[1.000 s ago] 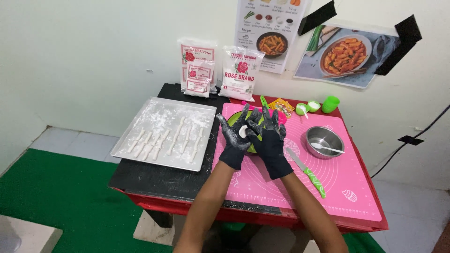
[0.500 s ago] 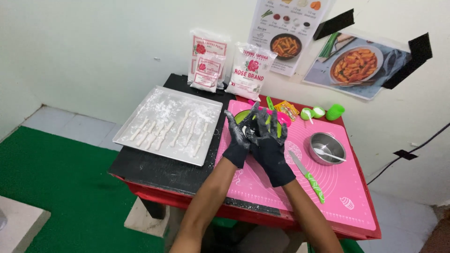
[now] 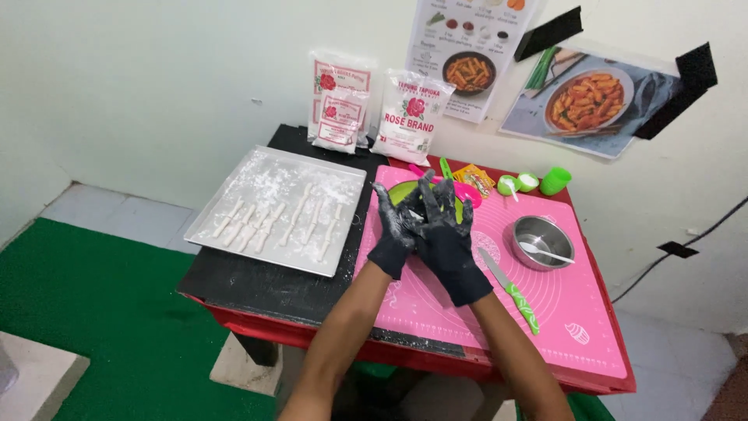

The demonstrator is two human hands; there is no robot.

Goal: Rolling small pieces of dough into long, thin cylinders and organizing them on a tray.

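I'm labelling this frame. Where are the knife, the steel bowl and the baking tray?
knife [image 3: 518, 298], head view, green handle.
steel bowl [image 3: 523, 231], head view, left rim.
baking tray [image 3: 265, 173], head view, floured bare base.

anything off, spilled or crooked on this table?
Mostly tidy. White flour is dusted across the metal tray around the dough strips and smeared on both gloved hands, left hand and right hand, pressed together over the pink mat. The wall photo hangs tilted.

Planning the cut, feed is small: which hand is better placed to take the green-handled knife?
Right. The knife lies on the pink mat just beside the right hand; the left hand would probably have to cross over.
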